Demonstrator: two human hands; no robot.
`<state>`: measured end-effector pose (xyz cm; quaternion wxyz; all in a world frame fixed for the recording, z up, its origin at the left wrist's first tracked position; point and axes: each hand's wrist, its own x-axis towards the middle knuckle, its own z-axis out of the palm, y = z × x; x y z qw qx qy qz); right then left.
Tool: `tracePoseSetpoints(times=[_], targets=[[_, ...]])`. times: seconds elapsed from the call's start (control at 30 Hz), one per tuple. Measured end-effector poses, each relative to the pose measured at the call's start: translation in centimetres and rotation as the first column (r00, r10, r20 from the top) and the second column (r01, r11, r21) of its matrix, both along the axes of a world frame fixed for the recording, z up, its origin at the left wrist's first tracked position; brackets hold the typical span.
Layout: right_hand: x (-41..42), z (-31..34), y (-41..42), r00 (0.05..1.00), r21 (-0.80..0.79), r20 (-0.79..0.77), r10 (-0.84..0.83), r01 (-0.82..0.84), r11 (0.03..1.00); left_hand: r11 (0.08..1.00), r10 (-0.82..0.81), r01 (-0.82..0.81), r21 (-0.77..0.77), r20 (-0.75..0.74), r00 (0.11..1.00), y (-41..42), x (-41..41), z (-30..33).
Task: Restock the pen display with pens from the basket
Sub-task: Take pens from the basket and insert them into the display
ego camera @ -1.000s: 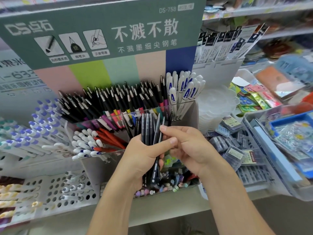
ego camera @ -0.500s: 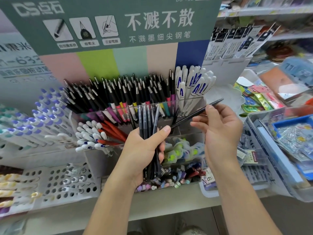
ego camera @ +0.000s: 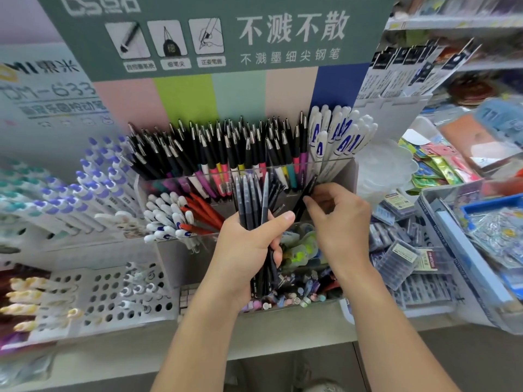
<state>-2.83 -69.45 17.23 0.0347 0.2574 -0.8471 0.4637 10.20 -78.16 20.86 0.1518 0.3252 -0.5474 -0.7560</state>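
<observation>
While the left hand (ego camera: pixel 249 250) stands upright before the middle of the pen display (ego camera: pixel 351 176), its fingers and thumb are clenched round a bundle of dark pens (ego camera: pixel 250 199), thumb laid across the front, the pens fanning upward above the fist and their lower ends projecting below the palm. The left forearm rises from the lower edge of the view, angled slightly rightward to the wrist. The right hand (ego camera: pixel 339 222) is raised beside it, back toward the viewer, wrist bent; its thumb and curled fingertips (ego camera: pixel 311 206) pinch a single dark pen (ego camera: pixel 304 198), held on a slant with its upper end against the clear front wall of the display's back tier, near the right end. The right forearm enters from the lower right corner.

Back tier: black-capped pens (ego camera: pixel 226 148) with coloured barrels, packed upright; white pens (ego camera: pixel 336 137) with blue print at the right end. Middle tier, left part: white-capped pens (ego camera: pixel 164 213) and red pens (ego camera: pixel 203 210) lying slanted. Front tier, along the shelf's (ego camera: pixel 113 343) front edge: small mixed items, too blurred to identify. A clear basket (ego camera: pixel 441 230) of packaged goods stands at the right edge of the shelf, well apart from the hands. A green sign (ego camera: pixel 283 32) with printed characters rises behind the display.
</observation>
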Motion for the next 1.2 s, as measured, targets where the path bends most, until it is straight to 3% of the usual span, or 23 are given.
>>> tracePoseSetpoints(times=[0.2, 0.27, 0.33, 0.4, 0.57, 0.77, 0.93, 1.07, 1.13, 1.2], targets=[[1.4, 2.6, 1.5, 0.995, -0.056, 0.073, -0.071, 0.075, 0.996, 0.999, 0.002, -0.001, -0.032, 0.032, 0.999, 0.3, 0.1, 0.1], [2.3, 4.5, 1.9, 0.970, -0.114, 0.242, 0.006, 0.023, 0.993, 0.998, -0.003, 0.006, -0.064, 0.041, 0.999, 0.5, 0.0, 0.2], [3.4, 5.8, 1.9, 0.819, -0.220, 0.526, 0.227, -0.127, 0.967, 0.994, -0.018, 0.022, -0.103, 0.039, 0.999, 0.8, -0.2, 0.3], [4.2, 6.1, 1.6, 0.627, -0.365, 0.684, 0.372, -0.147, 0.919, 0.989, -0.027, 0.035, -0.141, 0.057, 0.998, 1.0, -0.5, 0.5], [4.2, 5.5, 0.9, 0.607, -0.346, 0.727, 0.320, -0.078, 0.935, 0.988, -0.054, 0.069, -0.139, 0.105, 0.993, 1.2, -0.5, 0.4], [3.6, 5.0, 0.5, 0.413, -0.419, 0.822, 0.392, -0.028, 0.908, 0.997, -0.031, 0.027, 0.070, 0.055, 0.998, 1.3, -0.4, 0.2], [3.6, 5.2, 0.4, 0.383, -0.443, 0.832, 0.401, 0.024, 0.896, 0.989, -0.030, 0.031, 0.142, -0.009, 1.000, 1.5, -0.4, 0.2], [2.9, 4.6, 0.6, 0.269, -0.500, 0.851, 0.450, 0.161, 0.851, 0.956, 0.006, 0.002, 0.295, -0.025, 1.000, 1.2, -0.2, 0.4], [2.4, 4.7, 1.1, 0.318, -0.574, 0.811, 0.491, 0.275, 0.771, 0.957, 0.063, -0.068, 0.282, 0.024, 0.998, 0.8, 0.0, 0.1], [1.6, 4.7, 1.6, 0.501, -0.636, 0.741, 0.448, 0.306, 0.708, 0.952, 0.104, -0.110, 0.285, 0.036, 0.994, 0.6, 0.1, -0.2]])
